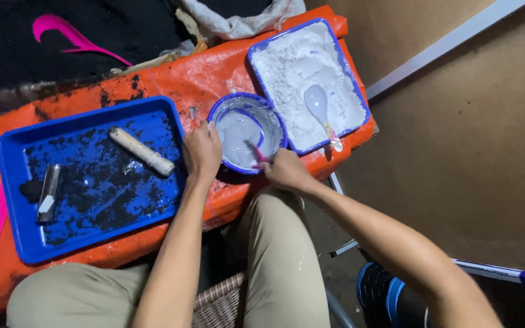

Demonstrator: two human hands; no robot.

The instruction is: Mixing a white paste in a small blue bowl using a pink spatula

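hands [202,152] [284,170] stirring grey bowl [247,130]

2 blue trays: one w/ black residue [13,182], one w/ white powder [360,103]. 1 blue bowl [217,112]. 2 spoons: white [320,109], pink [257,153]. 1 wooden roller [141,152]. 1 metal scraper [48,193]. 2 hands: left [202,152], right [284,170].

A low table [153,79] covered in orange plastic sheeting, smeared with black in places, fills the left and middle of the view. Beyond its far edge lies a dark surface with a bright pink shape [68,33] on it, and a crumpled pale cloth [238,18] rests at the table's back edge. To the right spreads a brown floor [457,152], crossed by a pale strip [445,42] running diagonally. The light is dim and warm.
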